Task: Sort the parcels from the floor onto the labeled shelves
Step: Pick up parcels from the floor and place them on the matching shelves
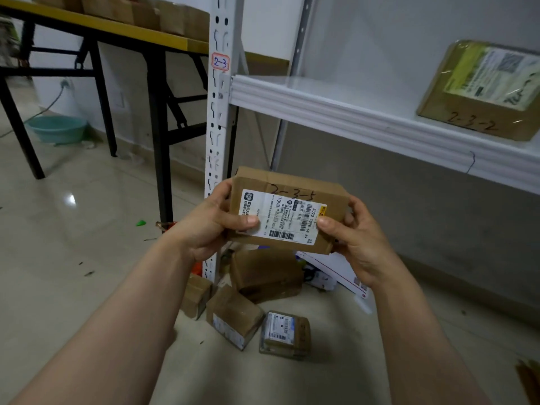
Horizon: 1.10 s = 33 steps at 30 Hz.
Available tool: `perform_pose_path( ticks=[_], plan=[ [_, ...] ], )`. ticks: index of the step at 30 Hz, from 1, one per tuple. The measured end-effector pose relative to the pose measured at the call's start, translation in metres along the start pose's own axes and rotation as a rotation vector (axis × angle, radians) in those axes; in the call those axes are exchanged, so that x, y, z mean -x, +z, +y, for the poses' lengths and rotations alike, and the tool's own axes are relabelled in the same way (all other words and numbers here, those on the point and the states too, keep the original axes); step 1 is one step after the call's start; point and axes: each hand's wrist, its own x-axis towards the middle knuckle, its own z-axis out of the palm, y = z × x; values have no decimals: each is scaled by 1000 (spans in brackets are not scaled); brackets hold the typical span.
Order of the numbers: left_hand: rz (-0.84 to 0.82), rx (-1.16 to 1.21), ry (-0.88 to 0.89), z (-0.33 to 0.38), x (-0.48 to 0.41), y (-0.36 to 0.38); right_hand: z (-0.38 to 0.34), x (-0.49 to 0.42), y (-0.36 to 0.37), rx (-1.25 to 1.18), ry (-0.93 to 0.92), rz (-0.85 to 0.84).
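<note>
Cardboard parcel (287, 211) in the firm curled grip of left hand (210, 226) and right hand (359, 238).

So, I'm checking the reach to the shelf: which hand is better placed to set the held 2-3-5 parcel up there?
Probably the right hand: it grips the parcel at the end nearer the shelf, while the left hand sits by the post.

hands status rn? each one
Left hand: closed on the left end of the cardboard parcel marked 2-3-5, thumb on its label.
Right hand: closed on the same parcel's right end, thumb on top.
</note>
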Motion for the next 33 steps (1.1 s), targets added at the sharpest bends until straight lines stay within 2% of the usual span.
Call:
perform_pose_path(
  ticks=[4,7,11,14,18,22,26,33],
  plan=[
    [173,-6,137,18,-6,26,-27,6,1,15,-135,101],
    [193,-8,250,31,-4,49,-51,13,-2,-32,-237,191],
    [103,-141,389,42,5,75,-76,30,-9,-24,-339,301],
    [37,-211,441,43,6,98,-92,56,-26,108,-412,386],
    [-171,-221,459,33,-5,157,-124,100,-74,204,-499,591],
    [-211,-219,442,32,-29,223,-152,127,-113,141,-606,800],
    [-311,-315,490,44,-46,281,-172,136,-151,195,-656,864],
    [-364,-499,515,37,-78,392,-211,149,-253,124,-685,959]
  ],
)
